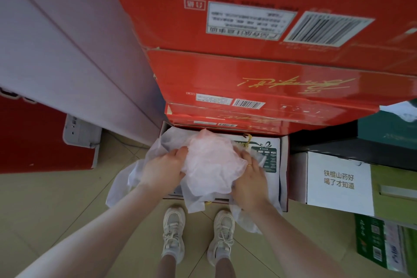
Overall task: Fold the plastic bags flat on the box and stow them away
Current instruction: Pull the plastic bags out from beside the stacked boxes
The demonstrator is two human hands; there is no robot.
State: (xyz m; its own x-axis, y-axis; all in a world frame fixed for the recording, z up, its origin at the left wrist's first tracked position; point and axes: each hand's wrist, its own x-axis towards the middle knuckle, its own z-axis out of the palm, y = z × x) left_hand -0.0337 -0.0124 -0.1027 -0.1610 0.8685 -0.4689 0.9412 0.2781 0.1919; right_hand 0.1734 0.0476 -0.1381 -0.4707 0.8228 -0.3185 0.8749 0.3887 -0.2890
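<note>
Fingers of the left hand lie fairly straight, pressing on the left edge of a crumpled, pale pink translucent plastic bag; the thumb touches the same edge lower down. On the other side the right hand, with a gold ring on one finger, rests flat against the bag's right edge, its fingers close together and extended. Neither hand is curled round the plastic.

That pink bag sits bunched in a rough mound with no clear long axis, on top of thin white plastic bags that spill over the left and near sides of a low white carton with a dark green printed panel and a ribbon drawing. The panel's small print is too blurred to read.

Behind it rises a stack of glossy red cardboard boxes with gold script, white labels and barcodes, all printed upside down from here and not legible. To the right, a white and green cardboard box reads 铁棍山药好 喝了才知道. Below, a pair of cream lace-up sneakers stands on the beige tiled floor.
</note>
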